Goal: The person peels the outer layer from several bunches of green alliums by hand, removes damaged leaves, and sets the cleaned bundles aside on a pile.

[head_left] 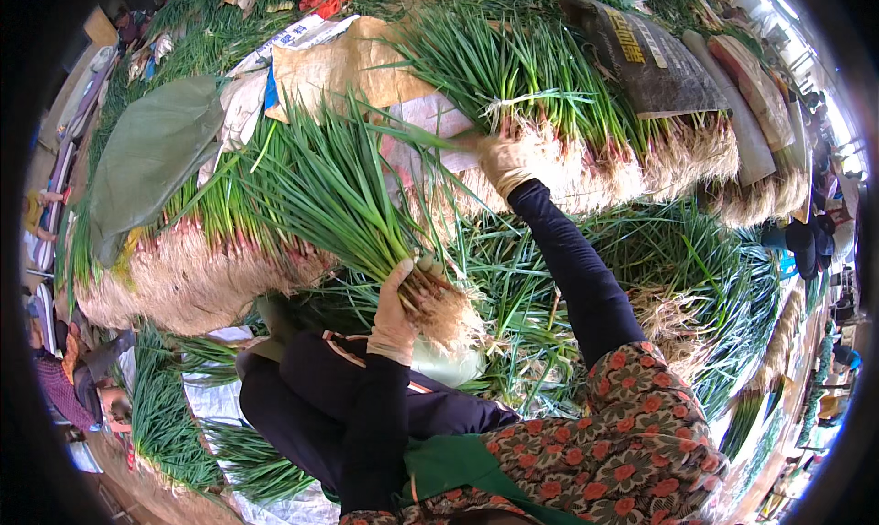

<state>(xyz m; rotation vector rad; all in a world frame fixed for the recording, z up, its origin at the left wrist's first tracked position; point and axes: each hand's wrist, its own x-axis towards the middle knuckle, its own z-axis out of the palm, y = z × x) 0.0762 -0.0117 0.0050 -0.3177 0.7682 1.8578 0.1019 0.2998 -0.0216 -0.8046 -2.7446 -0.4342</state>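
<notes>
Green onion bunch [352, 200] in left hand [394, 319], fingers curled round stalks just above roots; long axis slants leaf-ends up-left. Right hand [504, 166] farther off, up-right, beside stacked onions [558, 95]; grip blurred, cannot tell.

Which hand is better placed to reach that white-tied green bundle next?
Probably the right hand: it is close to the white-tied bundle of long green stalks, while the left hand holds a green bunch with pale, stringy roots.

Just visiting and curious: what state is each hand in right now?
Left hand: closed around a bunch of green stalks.
Right hand: blurred; cannot tell whether it holds anything.
</notes>
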